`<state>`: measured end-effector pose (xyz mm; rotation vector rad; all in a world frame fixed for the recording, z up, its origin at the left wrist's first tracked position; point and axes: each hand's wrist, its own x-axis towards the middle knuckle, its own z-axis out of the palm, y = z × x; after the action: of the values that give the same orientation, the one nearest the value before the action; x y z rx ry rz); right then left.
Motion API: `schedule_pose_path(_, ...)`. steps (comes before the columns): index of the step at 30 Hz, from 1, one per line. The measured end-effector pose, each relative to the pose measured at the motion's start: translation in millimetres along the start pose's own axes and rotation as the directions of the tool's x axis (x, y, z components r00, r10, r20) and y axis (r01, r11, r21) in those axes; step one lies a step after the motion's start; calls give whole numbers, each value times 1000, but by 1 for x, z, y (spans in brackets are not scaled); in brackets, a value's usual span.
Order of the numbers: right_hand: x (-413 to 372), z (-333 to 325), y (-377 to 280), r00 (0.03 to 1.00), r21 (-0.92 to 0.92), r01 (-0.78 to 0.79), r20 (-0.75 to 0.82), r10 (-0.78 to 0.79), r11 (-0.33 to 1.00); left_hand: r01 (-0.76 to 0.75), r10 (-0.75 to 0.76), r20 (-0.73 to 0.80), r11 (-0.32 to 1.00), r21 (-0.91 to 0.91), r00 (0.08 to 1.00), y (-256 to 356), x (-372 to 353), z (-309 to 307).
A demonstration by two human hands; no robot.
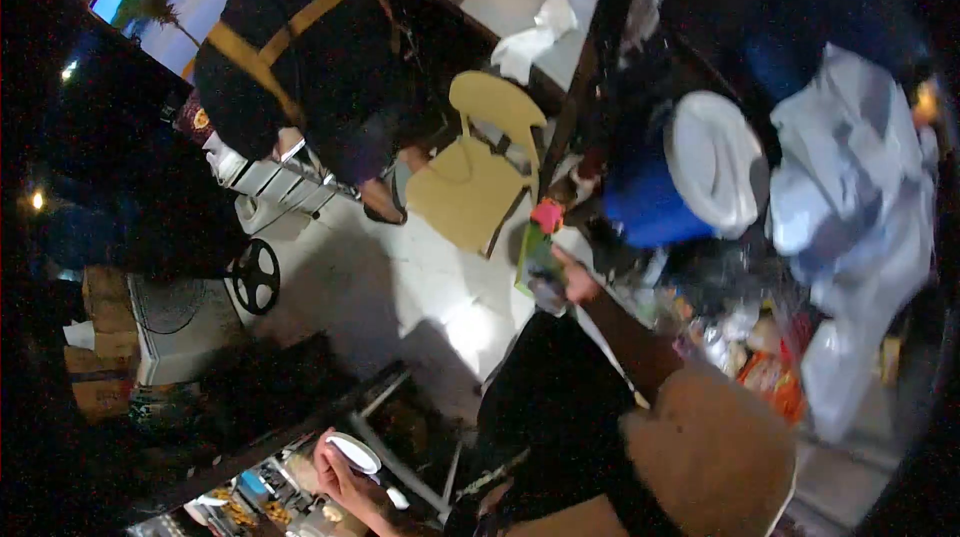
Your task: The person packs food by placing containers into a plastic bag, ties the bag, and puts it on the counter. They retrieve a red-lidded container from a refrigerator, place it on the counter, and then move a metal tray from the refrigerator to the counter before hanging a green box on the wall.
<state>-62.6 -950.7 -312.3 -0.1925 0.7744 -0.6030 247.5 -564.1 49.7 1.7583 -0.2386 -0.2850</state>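
Note:
Low in the view, the fingers of my left hand (338,477) are closed on the edge of a small white round dish (355,453), held tilted over a counter of food. My right hand (577,275) reaches out at the middle right, its fingers closed round a blurred green object with a bright pink-red end (546,216). I cannot tell what kind of thing that is. Beyond it stands a cream chair (470,187).
A blue bin with a white lid (715,162) stands at the right, near hanging white plastic bags (850,167) and bagged goods (770,377). A person (300,57) in dark clothes with tan straps stands at the upper left. Cardboard boxes (105,327) are at the far left.

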Motion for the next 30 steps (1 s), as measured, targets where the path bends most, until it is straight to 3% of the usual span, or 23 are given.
schedule_pose_path(3,27,65,-50,998,-22,-10,67,11,1000,177,-180,54,983,56,982,-44,-3,70)
schedule_pose_path(5,65,94,-76,965,-172,245,139,-223,954,213,-221,152,975,67,963,-74,-12,114)
schedule_pose_path(6,84,109,-89,927,-233,368,172,-335,900,363,-373,107,926,99,922,-79,-20,132)
schedule_pose_path(7,137,106,-119,994,-76,24,108,-16,997,390,-404,110,912,127,908,-82,-33,145)
schedule_pose_path(8,156,122,-139,994,-112,53,100,-42,992,292,-304,158,952,95,939,-153,-44,117)
schedule_pose_path(9,170,149,-155,993,-148,84,98,-70,985,203,-275,179,917,343,945,-188,-55,99)
schedule_pose_path(11,170,202,-183,989,-231,142,61,-132,963,573,-572,-35,819,25,819,-281,-113,58)
schedule_pose_path(13,168,246,-208,980,-329,186,-1,-197,926,739,-729,-128,670,66,672,-264,-140,62)
schedule_pose_path(14,196,238,-211,972,-390,215,-5,-235,895,782,-768,-150,617,88,623,-254,-147,68)
schedule_pose_path(16,265,194,-202,952,-502,254,-19,-304,826,822,-803,-178,557,118,569,-240,-150,81)
schedule_pose_path(19,256,218,-181,907,-839,93,-150,-392,537,833,-810,-193,530,160,553,-225,-131,93)
schedule_pose_path(22,292,215,-188,960,-671,-119,-265,-87,732,834,-808,-210,518,190,550,-211,-107,107)
schedule_pose_path(23,307,204,-189,996,-535,56,-33,-87,843,837,-811,-212,512,196,546,-207,-100,111)
schedule_pose_path(26,277,286,-236,987,-507,110,-43,-152,855,837,-807,-230,504,213,544,-198,-82,118)
schedule_pose_path(27,308,274,-235,908,-663,408,224,-353,628,836,-804,-235,504,216,546,-196,-79,119)
schedule_pose_path(29,377,266,-249,971,-332,222,160,-177,917,836,-802,-242,501,224,546,-195,-72,125)
schedule_pose_path(30,407,265,-259,987,-180,121,127,-99,976,839,-802,-251,495,226,542,-195,-70,127)
